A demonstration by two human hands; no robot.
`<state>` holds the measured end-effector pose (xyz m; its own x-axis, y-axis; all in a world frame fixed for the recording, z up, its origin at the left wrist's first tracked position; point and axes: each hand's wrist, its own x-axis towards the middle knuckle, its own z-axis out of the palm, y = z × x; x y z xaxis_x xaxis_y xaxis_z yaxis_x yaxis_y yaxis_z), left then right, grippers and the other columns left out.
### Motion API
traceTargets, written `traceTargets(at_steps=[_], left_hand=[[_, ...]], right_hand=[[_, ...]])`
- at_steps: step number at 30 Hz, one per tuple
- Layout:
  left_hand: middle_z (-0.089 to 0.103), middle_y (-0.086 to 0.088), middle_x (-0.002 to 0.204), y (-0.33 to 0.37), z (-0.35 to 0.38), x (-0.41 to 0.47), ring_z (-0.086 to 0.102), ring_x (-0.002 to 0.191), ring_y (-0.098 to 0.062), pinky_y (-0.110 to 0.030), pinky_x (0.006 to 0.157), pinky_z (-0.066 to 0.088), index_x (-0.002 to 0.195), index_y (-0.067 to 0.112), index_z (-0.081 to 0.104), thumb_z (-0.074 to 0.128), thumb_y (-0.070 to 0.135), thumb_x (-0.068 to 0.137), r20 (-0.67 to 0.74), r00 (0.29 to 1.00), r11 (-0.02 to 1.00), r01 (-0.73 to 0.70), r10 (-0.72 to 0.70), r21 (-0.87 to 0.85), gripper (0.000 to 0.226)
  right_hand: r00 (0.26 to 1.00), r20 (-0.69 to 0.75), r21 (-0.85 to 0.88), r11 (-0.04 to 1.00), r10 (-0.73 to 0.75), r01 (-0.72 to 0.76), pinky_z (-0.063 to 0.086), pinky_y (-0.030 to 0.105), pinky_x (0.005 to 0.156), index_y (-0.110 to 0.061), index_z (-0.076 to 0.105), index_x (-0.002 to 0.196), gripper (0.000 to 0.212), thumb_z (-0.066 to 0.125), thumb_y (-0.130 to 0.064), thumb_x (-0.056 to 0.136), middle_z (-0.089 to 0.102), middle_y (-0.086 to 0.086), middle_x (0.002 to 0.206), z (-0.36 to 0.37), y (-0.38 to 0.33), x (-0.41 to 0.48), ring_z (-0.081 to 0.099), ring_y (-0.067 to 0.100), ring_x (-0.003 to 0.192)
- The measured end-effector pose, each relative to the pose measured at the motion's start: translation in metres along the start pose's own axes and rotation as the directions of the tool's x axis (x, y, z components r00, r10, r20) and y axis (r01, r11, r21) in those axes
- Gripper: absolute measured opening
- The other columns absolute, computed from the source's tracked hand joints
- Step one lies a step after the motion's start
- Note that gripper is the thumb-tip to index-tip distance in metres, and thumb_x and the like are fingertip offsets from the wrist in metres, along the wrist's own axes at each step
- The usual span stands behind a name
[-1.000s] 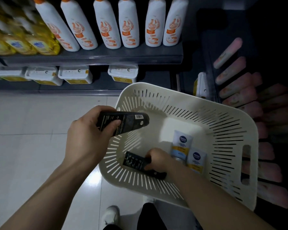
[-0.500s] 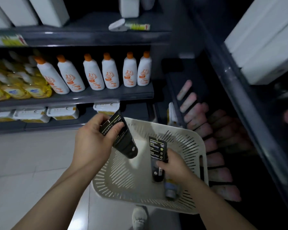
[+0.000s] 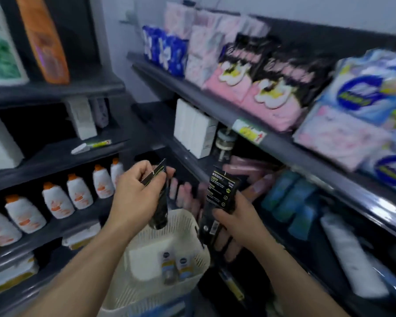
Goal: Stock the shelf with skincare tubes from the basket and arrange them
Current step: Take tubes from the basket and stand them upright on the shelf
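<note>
Dark store shelves (image 3: 272,143) are seen meeting at a corner, with orange-capped white bottles (image 3: 78,195) ranged at left and pink packs (image 3: 256,92) stacked on the upper right shelf. One black tube (image 3: 159,213) is gripped cap-down in the curled fingers of the left hand (image 3: 133,197); a second black tube (image 3: 221,193) is clasped, crimped end up, by the right hand (image 3: 238,223). Both are held above a white slotted basket (image 3: 199,259), in which two white tubes (image 3: 173,266) are left lying.

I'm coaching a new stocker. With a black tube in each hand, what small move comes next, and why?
Probably reach the right hand forward, setting its black tube beside the pink tubes; both held tubes are out of the basket.
</note>
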<state>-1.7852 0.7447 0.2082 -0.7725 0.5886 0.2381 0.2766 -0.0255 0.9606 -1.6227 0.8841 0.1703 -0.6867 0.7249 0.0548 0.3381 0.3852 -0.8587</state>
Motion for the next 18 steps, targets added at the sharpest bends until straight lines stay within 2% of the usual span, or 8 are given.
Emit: traceTargets(at_steps=[2, 5, 8, 9, 10, 12, 15, 18], left_hand=[[0.069, -0.015, 0.085, 0.039, 0.02, -0.012, 0.061, 0.084, -0.039, -0.046, 0.073, 0.048, 0.063, 0.03, 0.058, 0.054, 0.014, 0.093, 0.074, 0.996, 0.997, -0.037, 0.042, -0.068, 0.034], [0.067, -0.004, 0.077, 0.093, 0.053, -0.031, 0.062, 0.083, -0.034, -0.049, 0.079, 0.047, 0.074, 0.027, 0.047, 0.047, 0.008, 0.092, 0.213, 0.973, 0.973, -0.038, 0.089, -0.229, 0.026], [0.058, -0.003, 0.073, 0.146, 0.089, -0.055, 0.055, 0.073, -0.019, -0.029, 0.073, 0.043, 0.096, 0.024, 0.049, 0.042, 0.004, 0.086, 0.348, 0.921, 0.938, -0.049, 0.175, -0.342, 0.023], [0.053, -0.007, 0.072, 0.162, 0.099, -0.064, 0.051, 0.07, -0.02, -0.028, 0.07, 0.041, 0.099, 0.025, 0.051, 0.044, 0.008, 0.081, 0.396, 0.895, 0.931, -0.054, 0.205, -0.36, 0.026], [0.048, -0.01, 0.071, 0.178, 0.11, -0.073, 0.045, 0.068, -0.022, -0.032, 0.067, 0.037, 0.097, 0.029, 0.054, 0.044, 0.012, 0.075, 0.446, 0.866, 0.926, -0.049, 0.225, -0.373, 0.03], [0.04, -0.01, 0.064, 0.209, 0.135, -0.091, 0.034, 0.063, -0.023, -0.035, 0.063, 0.027, 0.084, 0.036, 0.057, 0.042, 0.016, 0.065, 0.544, 0.805, 0.921, -0.009, 0.237, -0.389, 0.032], [0.033, 0.0, 0.052, 0.254, 0.174, -0.124, 0.032, 0.048, -0.018, -0.03, 0.054, 0.025, 0.074, 0.027, 0.047, 0.044, 0.015, 0.06, 0.61, 0.758, 0.91, 0.056, 0.23, -0.411, 0.019], [0.03, 0.007, 0.051, 0.293, 0.212, -0.17, 0.029, 0.045, -0.011, -0.028, 0.05, 0.023, 0.073, 0.021, 0.037, 0.051, 0.026, 0.072, 0.7, 0.668, 0.852, 0.191, 0.251, -0.487, 0.015]], right_hand=[[0.997, -0.074, 0.009, 1.0, 0.015, -0.014, 0.048, 0.019, 0.071, -0.03, 0.055, 0.097, 0.027, 0.065, -0.013, 0.079, 0.068, -0.008, 0.087, -0.037, -0.023, -0.03, 0.062, 0.005, 0.078], [0.977, -0.214, 0.043, 0.999, 0.012, -0.002, 0.051, 0.031, 0.075, -0.02, 0.06, 0.098, 0.034, 0.064, -0.025, 0.065, 0.07, 0.004, 0.091, -0.093, -0.052, -0.078, 0.063, 0.012, 0.078], [0.929, -0.369, 0.032, 0.999, 0.003, 0.009, 0.048, 0.026, 0.065, -0.014, 0.055, 0.093, 0.034, 0.063, -0.022, 0.061, 0.061, 0.0, 0.077, -0.148, -0.074, -0.129, 0.051, 0.006, 0.065], [0.912, -0.411, 0.025, 1.0, -0.002, 0.013, 0.045, 0.021, 0.061, -0.014, 0.052, 0.093, 0.031, 0.065, -0.015, 0.064, 0.057, -0.003, 0.073, -0.167, -0.081, -0.144, 0.048, 0.003, 0.06], [0.892, -0.451, 0.011, 1.0, -0.014, 0.021, 0.043, 0.016, 0.059, -0.016, 0.051, 0.094, 0.03, 0.065, -0.01, 0.068, 0.054, -0.004, 0.072, -0.184, -0.087, -0.16, 0.046, 0.001, 0.058], [0.847, -0.53, -0.047, 0.999, -0.037, 0.014, 0.043, 0.014, 0.062, -0.02, 0.052, 0.098, 0.032, 0.061, -0.013, 0.068, 0.06, -0.007, 0.077, -0.219, -0.097, -0.191, 0.051, -0.001, 0.064], [0.795, -0.606, -0.096, 0.995, -0.035, -0.03, 0.046, 0.01, 0.072, -0.03, 0.053, 0.103, 0.036, 0.056, -0.018, 0.069, 0.066, -0.015, 0.089, -0.264, -0.103, -0.239, 0.059, -0.008, 0.077], [0.722, -0.692, -0.139, 0.983, -0.008, -0.123, 0.049, 0.033, 0.077, -0.031, 0.049, 0.098, 0.027, 0.056, -0.029, 0.072, 0.061, -0.009, 0.084, -0.306, -0.102, -0.294, 0.058, 0.011, 0.076]])
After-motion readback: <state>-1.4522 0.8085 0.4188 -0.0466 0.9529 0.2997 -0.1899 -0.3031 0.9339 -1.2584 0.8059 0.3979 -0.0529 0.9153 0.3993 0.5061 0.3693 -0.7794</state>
